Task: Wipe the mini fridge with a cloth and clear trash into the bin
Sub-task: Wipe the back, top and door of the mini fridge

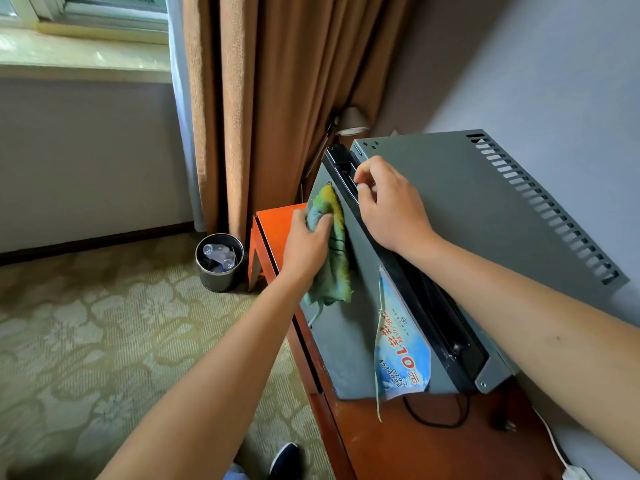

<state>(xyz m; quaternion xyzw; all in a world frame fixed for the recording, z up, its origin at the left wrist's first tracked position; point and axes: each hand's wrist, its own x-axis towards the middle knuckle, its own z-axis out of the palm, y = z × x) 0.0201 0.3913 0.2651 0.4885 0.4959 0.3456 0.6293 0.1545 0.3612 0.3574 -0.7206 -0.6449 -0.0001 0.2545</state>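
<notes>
Two hands on the mini fridge (467,188) now: our left hand (306,245) grips the cloth (334,251) against its door, our right hand (389,206) just beside it, fingers curled on the top edge. Bin (219,263) sits well left.

Both hands (308,244) (388,206) prob. curled, arms fwd

One fridge (450,188), one cloth (329,251), one bin (219,263)

Cloth (330,247) partly covered by left hand (306,242); right hand (389,206) fingertips concealed in fridge (467,202) door gap; bin (219,262) contents indistinct.
</notes>
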